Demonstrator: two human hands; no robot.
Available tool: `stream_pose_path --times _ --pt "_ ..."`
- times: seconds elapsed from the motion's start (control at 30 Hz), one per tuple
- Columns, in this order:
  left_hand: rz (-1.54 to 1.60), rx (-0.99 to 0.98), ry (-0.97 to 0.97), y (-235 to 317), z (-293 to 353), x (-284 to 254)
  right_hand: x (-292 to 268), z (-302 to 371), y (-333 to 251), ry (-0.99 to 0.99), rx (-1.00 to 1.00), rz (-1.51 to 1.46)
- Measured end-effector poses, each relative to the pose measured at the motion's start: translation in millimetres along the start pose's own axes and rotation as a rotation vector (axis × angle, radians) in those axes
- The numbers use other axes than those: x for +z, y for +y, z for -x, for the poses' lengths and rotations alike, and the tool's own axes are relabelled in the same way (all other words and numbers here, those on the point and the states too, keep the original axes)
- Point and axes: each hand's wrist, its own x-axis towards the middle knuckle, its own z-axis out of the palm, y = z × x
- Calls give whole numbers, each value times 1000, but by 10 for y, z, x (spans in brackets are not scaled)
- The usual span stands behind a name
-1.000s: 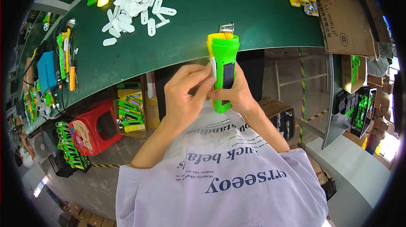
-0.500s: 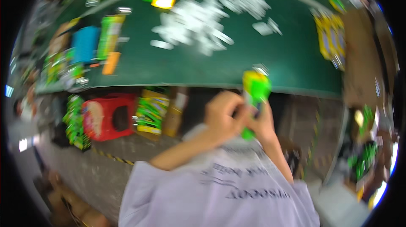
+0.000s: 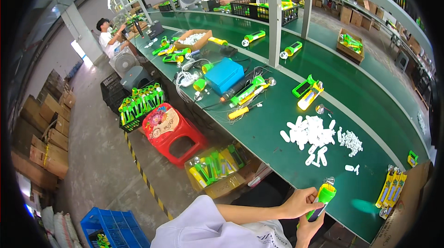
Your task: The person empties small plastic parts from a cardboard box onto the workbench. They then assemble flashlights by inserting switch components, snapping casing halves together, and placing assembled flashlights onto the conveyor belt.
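Both hands hold a green and yellow flashlight [image 3: 327,194] at the table's near edge, its clear lamp end pointing up and away from me. My left hand [image 3: 299,202] is closed against its left side, fingers bent at the body. Lower down, my right hand [image 3: 310,230] grips the dark-sided handle from below; part of that grip is hidden. Just beyond lies a loose pile of white oblong plastic pieces [image 3: 311,132], with smaller white parts [image 3: 352,143] to its right. Several yellow flashlight halves [image 3: 392,192] lie side by side at the right.
Farther left on the green table [image 3: 273,123] are a blue box-shaped device [image 3: 225,76], a yellow-handled tool [image 3: 238,113] and cables. A grey post [image 3: 274,21] rises beyond. A red stool [image 3: 172,130] and a carton of flashlights [image 3: 219,169] stand below. Two people work far off.
My view has swung toward the left and up, bringing the long table and the aisle into sight. Both hands still hold the flashlight, now lower and farther right in the picture.
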Motion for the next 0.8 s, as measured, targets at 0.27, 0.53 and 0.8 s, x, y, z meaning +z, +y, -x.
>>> stream_pose_path --times 0.27,0.53,0.8 --pt "-135 40 -120 195 -23 -30 -68 127 -181 -38 -29 77" --pt "-145 14 -123 439 -38 -136 -9 1 -471 -22 12 354" --pt "365 106 -344 316 -59 -62 -159 26 -310 -86 -177 204"
